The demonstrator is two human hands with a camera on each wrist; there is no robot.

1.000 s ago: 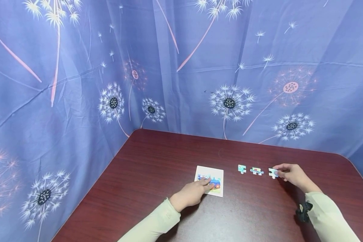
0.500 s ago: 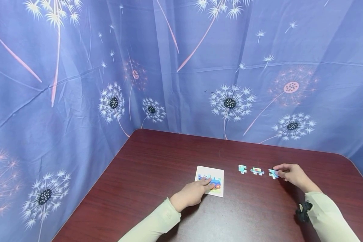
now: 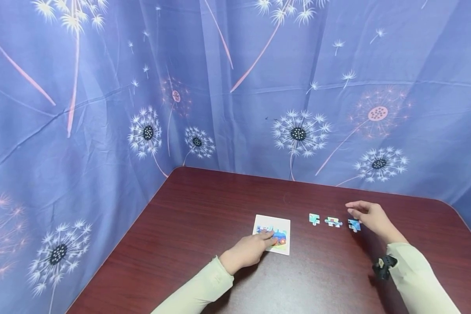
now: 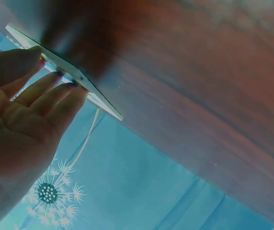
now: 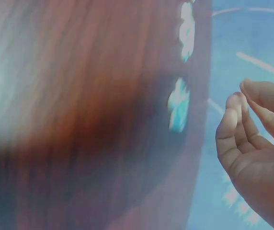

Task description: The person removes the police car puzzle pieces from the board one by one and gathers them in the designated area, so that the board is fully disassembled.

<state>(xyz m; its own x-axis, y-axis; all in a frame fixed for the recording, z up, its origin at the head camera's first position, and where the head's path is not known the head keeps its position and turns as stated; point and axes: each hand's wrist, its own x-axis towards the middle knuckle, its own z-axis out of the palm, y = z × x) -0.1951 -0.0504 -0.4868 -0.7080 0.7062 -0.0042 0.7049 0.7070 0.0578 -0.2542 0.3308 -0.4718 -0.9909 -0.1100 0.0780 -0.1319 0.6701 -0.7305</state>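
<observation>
My left hand (image 3: 248, 250) rests its fingertips on a small white-bordered puzzle board (image 3: 281, 223) with a blue vehicle picture. In the left wrist view the fingers reach down to the face of that board (image 4: 103, 103), seen nearly edge-on. To the right lie several loose jigsaw pieces in a row: a left piece (image 3: 314, 219), a middle piece (image 3: 332, 222) and a right piece (image 3: 354, 225). Just above and right of the right piece hovers my right hand (image 3: 373, 218), fingers loosely bent, holding nothing. The right wrist view shows this hand (image 5: 256, 139) apart from the nearest piece (image 5: 178, 108).
All this lies on a dark red-brown wooden table (image 3: 196, 209) with rounded corners. Blue curtains (image 3: 243, 122) printed with dandelions hang along its back and left edges. A black wrist strap (image 3: 384, 267) sits at the right sleeve.
My right hand has let go of the right jigsaw piece and lifted up and slightly left; the piece, turned a little, lies on the table. The left hand has stayed on the board.
</observation>
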